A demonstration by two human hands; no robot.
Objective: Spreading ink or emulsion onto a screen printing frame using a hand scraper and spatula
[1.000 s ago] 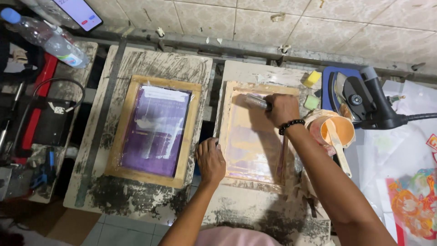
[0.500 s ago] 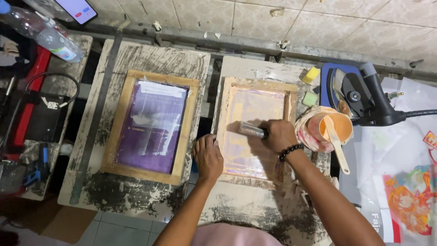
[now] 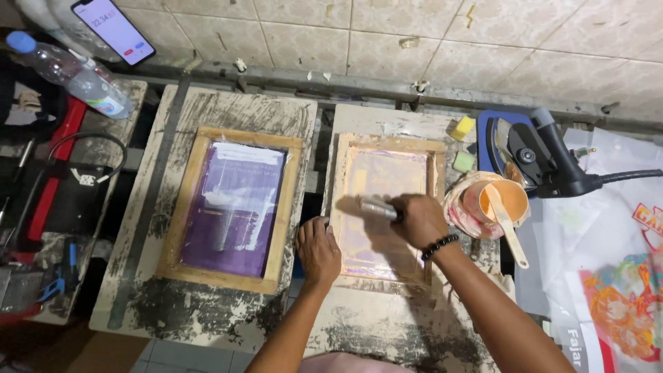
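Hands first, since they're closest: left hand [image 3: 318,250] is flat with fingers spread, pressing on the lower left corner of the right wooden screen frame [image 3: 387,207], not wrapped around anything. Right hand [image 3: 421,220] has a closed grip on a squeegee [image 3: 376,208], which sits across the middle of that frame's pale pinkish mesh; the blade's blurry, so I can't tell its angle. Just right of that hand there's a tub of orange ink [image 3: 502,202] with a spatula [image 3: 510,228] sticking out. Left frame [image 3: 235,207] on the next board has purple mesh. Further back: two small sponges [image 3: 462,127], a black heat tool [image 3: 545,155], and a water bottle [image 3: 72,72] and phone [image 3: 114,29] top left of the table [image 3: 387,331].
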